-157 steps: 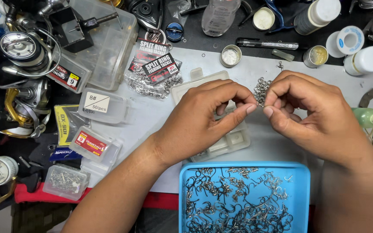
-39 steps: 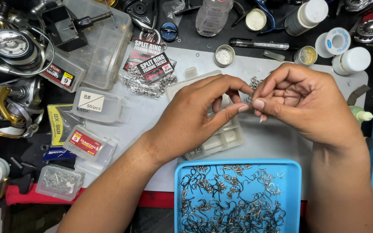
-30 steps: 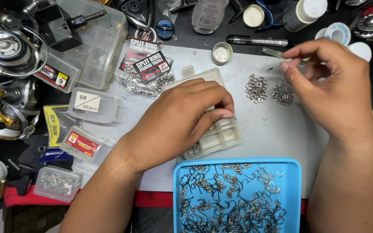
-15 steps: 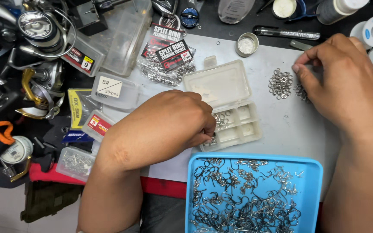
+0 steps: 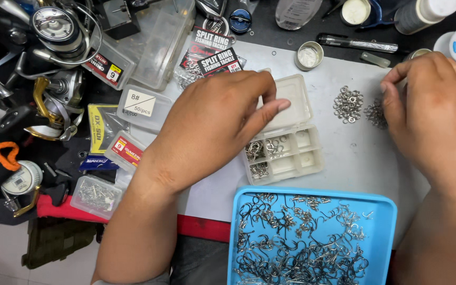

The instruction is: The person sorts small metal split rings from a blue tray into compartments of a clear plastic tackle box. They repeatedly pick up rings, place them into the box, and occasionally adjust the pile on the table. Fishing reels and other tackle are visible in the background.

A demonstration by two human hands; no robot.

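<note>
The left hand (image 5: pixel 217 126) hovers over a small clear compartment box (image 5: pixel 291 153), fingers loosely curled with thumb and forefinger stretched toward its open lid; whether it holds anything I cannot tell. Some compartments hold little metal rings. The right hand (image 5: pixel 434 116) rests further right on the pale desk (image 5: pixel 354 158), fingers bent down onto a small heap of split rings (image 5: pixel 377 113), pinching at them. A second heap of rings (image 5: pixel 348 104) lies just beside it, between the two hands. Nearer the person sits a blue tray (image 5: pixel 386 211) full of dark fishing hooks. Fishing reels (image 5: pixel 59 31) and tackle packets (image 5: pixel 215 50) crowd the left side.
</note>
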